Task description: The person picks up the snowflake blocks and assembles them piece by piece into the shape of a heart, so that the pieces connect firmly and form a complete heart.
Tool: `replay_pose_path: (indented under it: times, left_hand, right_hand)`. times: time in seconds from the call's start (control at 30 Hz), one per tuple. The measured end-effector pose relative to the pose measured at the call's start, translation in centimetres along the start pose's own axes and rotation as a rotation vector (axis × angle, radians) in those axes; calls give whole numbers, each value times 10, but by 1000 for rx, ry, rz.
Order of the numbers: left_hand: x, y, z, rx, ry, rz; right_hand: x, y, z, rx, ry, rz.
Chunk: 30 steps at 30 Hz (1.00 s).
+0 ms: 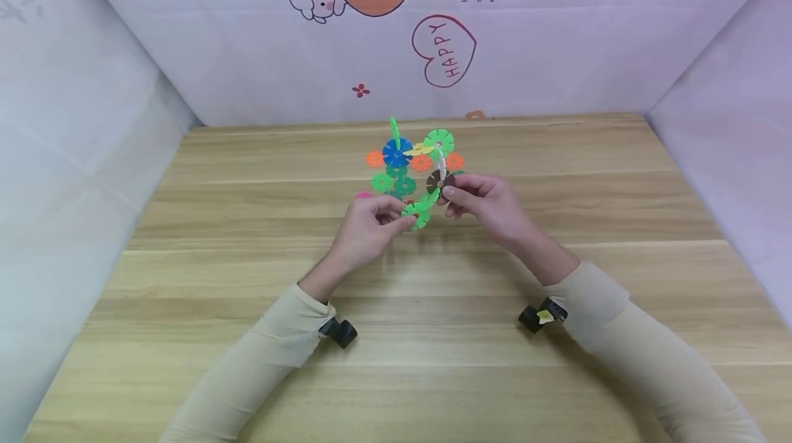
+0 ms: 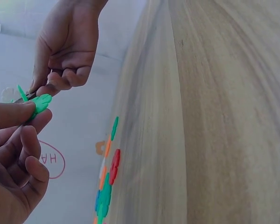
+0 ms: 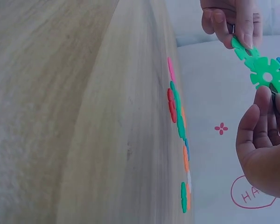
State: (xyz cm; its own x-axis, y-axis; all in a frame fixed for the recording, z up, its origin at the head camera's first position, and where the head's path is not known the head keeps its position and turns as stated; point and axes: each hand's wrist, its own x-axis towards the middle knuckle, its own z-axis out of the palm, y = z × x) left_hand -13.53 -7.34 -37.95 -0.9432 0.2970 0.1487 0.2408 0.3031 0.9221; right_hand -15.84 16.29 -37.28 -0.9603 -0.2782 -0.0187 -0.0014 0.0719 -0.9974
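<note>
Six o'clock from the chain (image 1: 435, 182), an open lane runs up the table (image 1: 433, 374) between the sleeves (image 1: 272, 340)! Bare wood at three and nine, beyond right hand (image 1: 491, 206) and left hand (image 1: 369, 231). Twelve's jammed: loose discs (image 1: 405, 186) lying flat, then the backdrop (image 1: 544, 51).

Smooth plastic discs (image 1: 392, 155), wood-grained tabletop (image 1: 427, 340), matt cloth sleeves (image 1: 262, 347)

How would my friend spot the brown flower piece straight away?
Look above the wooden table for the person's right hand. It pinches a round, notched brown piece, linked between a white piece and a green piece. It's the only dark brown one in sight; its neighbours are much brighter.
</note>
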Motion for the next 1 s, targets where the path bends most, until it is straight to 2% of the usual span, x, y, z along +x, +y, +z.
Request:
replay_pose_path:
  times: [0.27,0.6,1.0]
  left_hand:
    - [1,2,0,13,8,3]
    - [4,2,1,32,-1,-10]
    - [5,2,1,21,10,-33]
  right_hand:
    - [1,-1,3,-31,10,-25]
    - [0,-2,5,-80,13,7]
    - [0,1,6,-48,13,-7]
